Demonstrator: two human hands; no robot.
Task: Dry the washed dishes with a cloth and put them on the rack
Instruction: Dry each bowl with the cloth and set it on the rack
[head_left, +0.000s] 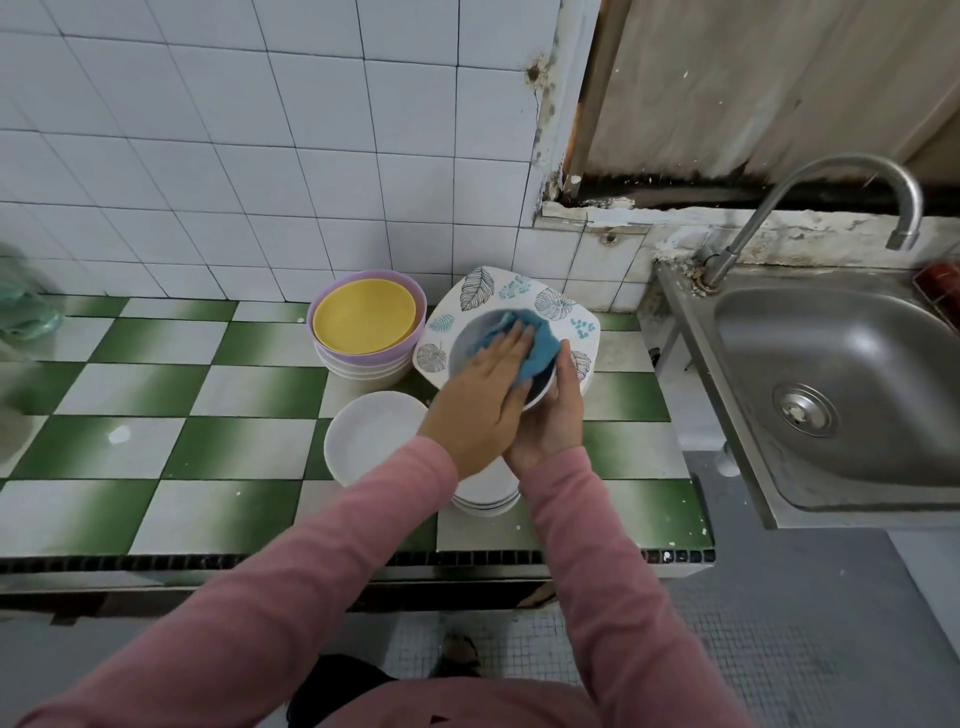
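I hold a small bowl (470, 345), grey inside with a white rim, above the counter. My right hand (553, 421) cups it from below and the right, thumb on the rim. My left hand (483, 395) presses a blue cloth (537, 351) into the bowl with straight fingers. Behind the bowl lies a square white plate with leaf prints (498, 291). A yellow plate (363, 317) tops a stack of purple and white bowls (363, 364) to the left. A white bowl (374, 441) and a stack of white plates (485, 501) sit under my forearms. No rack is in view.
The green and white checked counter (208, 395) stretches left, with a green bag (26, 312) at its far left edge. A steel sink (841, 374) with a curved tap (841, 171) stands to the right. A white tiled wall (260, 156) backs the counter.
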